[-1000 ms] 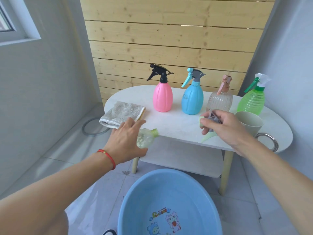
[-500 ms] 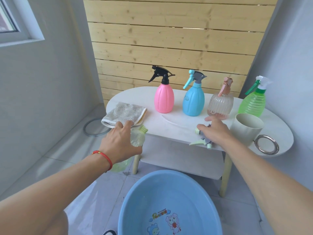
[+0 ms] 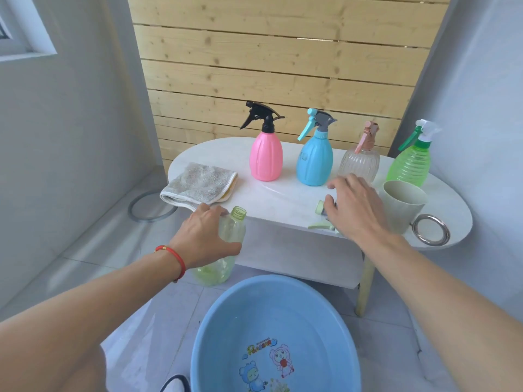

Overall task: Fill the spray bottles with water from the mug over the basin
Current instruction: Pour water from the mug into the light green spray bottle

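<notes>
Now the step in hand is judged to be the setting down of the unscrewed spray head point(image 3: 322, 219), so that the mug point(image 3: 403, 203) can be taken next.

At the left, a folded cloth point(image 3: 198, 183) of soft, fluffy weave lies on the white oval desk point(image 3: 283, 199). Just below it, the left hand point(image 3: 205, 236) is closed around a pale green bottle point(image 3: 226, 250), which is held upright in front of the desk edge, beside the basin and not yet over it. Its threaded neck is open and its thin clear wall looks easy to squeeze, so a light grip is advised. The bottle should be brought above the blue plastic basin point(image 3: 215, 321) on the floor before any water is poured.

On the desk, a row of capped bottles is seen: a pink bottle point(image 3: 266, 157), a blue bottle point(image 3: 314, 161), a ribbed clear bottle point(image 3: 359, 164) and a ringed green bottle point(image 3: 410, 165).

The right hand point(image 3: 355, 209) rests over the spray head at the front edge of the desk. Whether its grip is closed on the head cannot be told. The head should be laid well away from the edge. The smooth mug stands just beside this hand, with a metal ring point(image 3: 430, 230) near it.
</notes>
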{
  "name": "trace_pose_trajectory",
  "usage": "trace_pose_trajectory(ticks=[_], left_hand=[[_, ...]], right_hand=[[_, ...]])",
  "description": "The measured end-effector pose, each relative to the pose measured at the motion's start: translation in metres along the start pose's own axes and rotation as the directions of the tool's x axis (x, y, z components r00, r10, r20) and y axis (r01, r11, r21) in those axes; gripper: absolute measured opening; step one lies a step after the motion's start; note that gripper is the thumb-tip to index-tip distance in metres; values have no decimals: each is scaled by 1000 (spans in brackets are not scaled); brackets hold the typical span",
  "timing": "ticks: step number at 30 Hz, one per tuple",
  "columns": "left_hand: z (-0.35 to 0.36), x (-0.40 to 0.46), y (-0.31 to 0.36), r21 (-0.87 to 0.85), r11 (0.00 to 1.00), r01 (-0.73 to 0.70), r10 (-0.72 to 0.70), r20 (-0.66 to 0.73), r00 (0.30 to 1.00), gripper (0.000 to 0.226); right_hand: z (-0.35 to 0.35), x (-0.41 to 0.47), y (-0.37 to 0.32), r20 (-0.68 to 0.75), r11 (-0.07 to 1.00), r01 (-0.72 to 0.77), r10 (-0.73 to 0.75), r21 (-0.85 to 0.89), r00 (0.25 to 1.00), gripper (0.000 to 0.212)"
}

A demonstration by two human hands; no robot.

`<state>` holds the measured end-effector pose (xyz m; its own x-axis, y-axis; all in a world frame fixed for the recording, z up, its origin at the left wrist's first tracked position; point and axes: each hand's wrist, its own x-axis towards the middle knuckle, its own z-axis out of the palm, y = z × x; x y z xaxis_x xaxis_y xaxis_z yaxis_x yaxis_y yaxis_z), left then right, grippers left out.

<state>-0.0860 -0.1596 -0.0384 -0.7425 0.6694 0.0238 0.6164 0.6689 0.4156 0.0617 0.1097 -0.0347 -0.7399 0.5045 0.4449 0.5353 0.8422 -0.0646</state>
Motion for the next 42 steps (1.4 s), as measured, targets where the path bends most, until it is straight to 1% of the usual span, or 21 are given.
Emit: trace_pose_trajectory(ticks=[2,4,6,8,10,11,12,13,17,19,20,24,26,27,31,32,34,37,39,40,42], left_hand=[[4,2,1,-29,999,-21,22,24,999,72],[8,3,3,-50,998,-38,41,60,997,61],[13,4,5,-81,995,-50,57,82,995,53],[17,6,8,-100,993,-68,78,93,993,47],[21,7,12,-119,990,-81,94,110,989,46],[24,7,15,-126,989,-83,99,126,987,47],[26,8,18,-129,988,-84,101,136,986,47],[28,8,20,-128,989,-78,97,150,984,44],[37,9,31,-122,988,-90,112,185,976,51],[44,6,32,-87,990,-110,127,221,967,52],[48,5,31,-67,990,-124,136,241,961,53],[69,-5,19,-16,986,-163,160,325,932,50],[78,-10,14,-54,992,-116,128,361,924,45],[85,-14,9,-102,993,-55,90,377,922,43],[121,-31,-8,-322,923,209,-74,384,920,46],[131,-37,-12,-363,900,243,-93,382,919,49],[154,-51,-23,-401,863,306,-141,391,910,56],[177,-74,-40,-407,821,399,-213,429,878,69],[189,-86,-49,-408,797,445,-260,433,863,80],[194,-91,-53,-418,779,467,-283,429,858,82],[200,-104,-56,-452,740,498,-319,416,852,75]], right_hand=[[-14,-2,12,-118,998,-62,59,-21,991,22],[-28,-8,29,-215,978,-203,190,-38,958,21],[-39,-17,49,-231,924,-379,359,-46,904,30],[-48,-29,71,-134,820,-563,550,-101,825,45],[-53,-37,94,74,723,-681,690,-115,720,56],[-55,-42,104,193,693,-718,715,-68,672,57],[-54,-44,113,296,670,-742,707,10,642,55],[-54,-46,119,361,649,-754,682,104,637,51],[-67,-60,125,431,602,-714,572,358,698,42],[-83,-68,123,480,532,-709,522,463,705,41],[-92,-72,122,505,505,-703,488,502,712,41],[-131,-102,120,607,487,-650,271,583,747,41],[-144,-122,119,655,425,-646,149,634,741,42],[-145,-131,118,682,396,-659,103,640,724,42],[-117,-154,86,807,365,-750,-7,551,590,39],[-102,-160,74,834,372,-771,-16,516,551,39],[-63,-174,49,878,435,-792,11,427,479,40],[7,-193,16,900,551,-781,112,296,420,40],[54,-207,-2,885,683,-692,146,234,443,39],[74,-215,-13,860,768,-612,172,189,481,38],[108,-233,-32,780,915,-400,210,56,590,31]])
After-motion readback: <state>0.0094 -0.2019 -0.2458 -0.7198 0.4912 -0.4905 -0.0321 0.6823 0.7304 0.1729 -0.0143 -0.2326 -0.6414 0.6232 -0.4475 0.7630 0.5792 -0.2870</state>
